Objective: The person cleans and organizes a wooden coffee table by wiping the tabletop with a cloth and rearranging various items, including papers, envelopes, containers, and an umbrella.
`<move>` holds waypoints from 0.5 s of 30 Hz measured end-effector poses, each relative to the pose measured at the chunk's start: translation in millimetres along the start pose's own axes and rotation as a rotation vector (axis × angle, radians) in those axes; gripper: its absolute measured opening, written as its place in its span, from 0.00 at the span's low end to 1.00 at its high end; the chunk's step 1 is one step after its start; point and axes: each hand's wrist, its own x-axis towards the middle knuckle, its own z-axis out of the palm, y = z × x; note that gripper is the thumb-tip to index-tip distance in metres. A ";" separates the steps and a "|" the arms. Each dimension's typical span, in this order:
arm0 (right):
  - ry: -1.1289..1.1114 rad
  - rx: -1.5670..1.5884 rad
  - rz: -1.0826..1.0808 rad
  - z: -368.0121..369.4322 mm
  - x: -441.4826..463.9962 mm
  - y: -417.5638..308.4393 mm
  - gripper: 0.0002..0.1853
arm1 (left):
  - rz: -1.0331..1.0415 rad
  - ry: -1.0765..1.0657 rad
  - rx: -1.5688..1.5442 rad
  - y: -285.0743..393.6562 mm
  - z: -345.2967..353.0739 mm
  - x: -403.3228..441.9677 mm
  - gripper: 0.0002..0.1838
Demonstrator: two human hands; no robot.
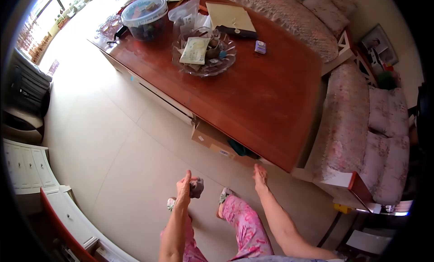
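Observation:
My left hand [184,188] is closed round a crumpled grey-brown cloth [196,188], held above the tiled floor with the thumb pointing up. My right hand [260,176] is near the front edge of the red-brown table [275,99], its fingers stretched out and nothing seen in it. On the table stands a glass bowl [205,73] with a pale green packet [195,50] and other small items in it. A small purple box [260,47] lies to the bowl's right.
A lidded plastic tub [145,20] and a beige folder [230,16] are on the table's far part. Below the table's edge is a cardboard box [210,140]. A sofa [346,121] stands at the right, white cabinets [72,214] at the lower left.

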 end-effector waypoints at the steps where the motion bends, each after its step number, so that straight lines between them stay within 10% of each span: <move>1: 0.103 -0.064 -0.337 5.5 22.5 10.6 0.21 | 0.002 0.001 -0.003 3.5 9.2 22.3 0.35; 2: 0.205 -0.122 -0.673 15.3 43.4 21.3 0.21 | 0.138 0.075 0.103 10.2 15.7 44.3 0.37; 5: 0.246 -0.104 -0.704 37.8 78.8 23.0 0.22 | 0.249 0.053 0.217 31.2 24.0 112.6 0.50; 15: 0.406 -0.511 -0.136 65.4 139.0 6.4 0.34 | 0.271 -0.268 -0.080 36.8 74.5 276.7 0.67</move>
